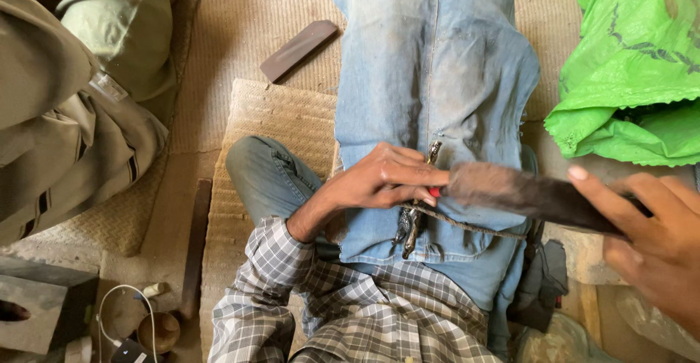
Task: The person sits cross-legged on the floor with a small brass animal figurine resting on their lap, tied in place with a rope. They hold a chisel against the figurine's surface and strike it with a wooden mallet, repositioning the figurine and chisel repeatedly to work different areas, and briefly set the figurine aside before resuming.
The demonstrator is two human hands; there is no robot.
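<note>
Checked shirt sleeve (270, 275) leads to the left hand (383, 180), fingers closed, pinching a small metal piece (413, 221) against denim cloth (437, 78) on the lap; right hand (649, 239) grips a dark flat file (525, 194), laid across it; green bag (634, 64) lies beyond.

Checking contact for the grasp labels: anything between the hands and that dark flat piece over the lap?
Nothing visible. The left hand has its fingertips on the near end of the dark flat piece, and the right hand grips the far end directly. A metal tool and cord lie beneath it on the denim cloth, not between.
</note>
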